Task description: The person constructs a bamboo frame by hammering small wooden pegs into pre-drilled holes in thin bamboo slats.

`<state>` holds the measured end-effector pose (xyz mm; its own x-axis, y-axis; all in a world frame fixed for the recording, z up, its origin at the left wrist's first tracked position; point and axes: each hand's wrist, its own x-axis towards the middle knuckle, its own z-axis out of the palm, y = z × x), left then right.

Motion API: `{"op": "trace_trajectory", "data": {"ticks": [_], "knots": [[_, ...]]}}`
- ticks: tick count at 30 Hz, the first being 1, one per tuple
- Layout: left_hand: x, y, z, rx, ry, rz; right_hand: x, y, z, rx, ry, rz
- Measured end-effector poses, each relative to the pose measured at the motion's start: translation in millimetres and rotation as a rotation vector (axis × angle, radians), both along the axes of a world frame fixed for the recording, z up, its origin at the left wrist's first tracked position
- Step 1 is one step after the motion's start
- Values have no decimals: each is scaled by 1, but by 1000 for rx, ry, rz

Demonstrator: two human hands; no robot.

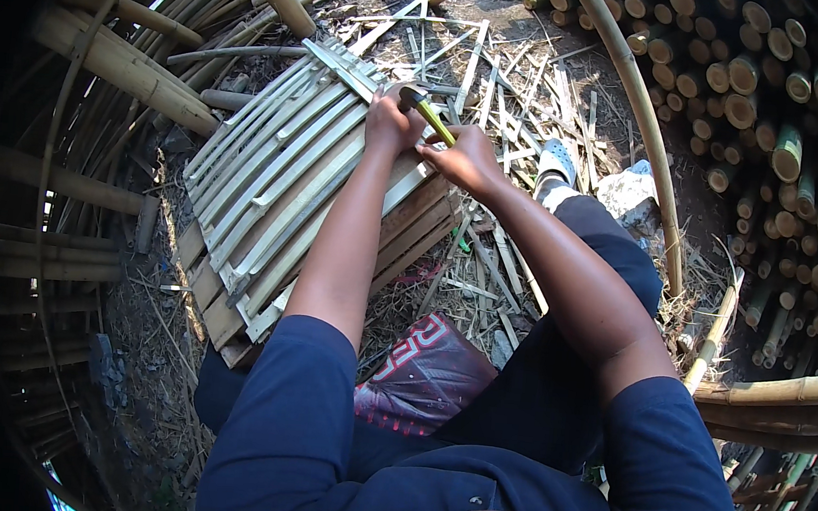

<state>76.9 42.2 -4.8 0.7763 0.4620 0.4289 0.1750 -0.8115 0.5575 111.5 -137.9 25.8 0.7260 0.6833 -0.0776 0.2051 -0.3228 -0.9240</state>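
Hammer (pixel 428 111) sits just above the middle of the frame, its yellow handle slanting down to the right and its dark metal head up at the left end. The left hand (pixel 391 123) is curled shut right by the hammer's head, fingers together, pressing at the top edge of the slat panel (pixel 284 181); whether it grips the head itself or something small beneath it, I cannot tell. The right hand (pixel 466 158) is closed around the lower end of the yellow handle, knuckles up. Both forearms run up from the lower edge in dark blue sleeves. Under the hands, the panel of pale curved bamboo slats lies on a wooden pallet (pixel 219 312), stretching down to the left. Loose bamboo splints (pixel 502 79) litter the ground above and to the right. Cut bamboo poles (pixel 771 122) are stacked end-on at upper right, and a red-and-dark sack (pixel 428 369) lies between the knees.
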Motion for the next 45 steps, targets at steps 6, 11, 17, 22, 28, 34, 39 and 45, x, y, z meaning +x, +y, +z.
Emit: {"op": "trace_trajectory", "data": {"ticks": [6,11,17,22,28,34,39,45], "knots": [[2,7,1,207,221,54,-5,-7,8,-39,-32,-53],[6,-6,8,134,90,15,4,-19,-1,-64,40,-146],[2,-5,13,254,-166,-54,3,-21,9,-121,93,-131],[-11,-6,19,243,6,94,1,-19,14,-180,133,-148],[-47,-5,30,-40,68,-146,3,-22,13,-178,135,-132],[-64,2,18,-273,-31,-479,8,-19,11,-246,129,-111],[-67,7,5,-251,2,-479,-3,-15,19,-327,-11,-89],[-57,1,9,-101,79,-507,3,-23,10,-279,-74,-64]]}}
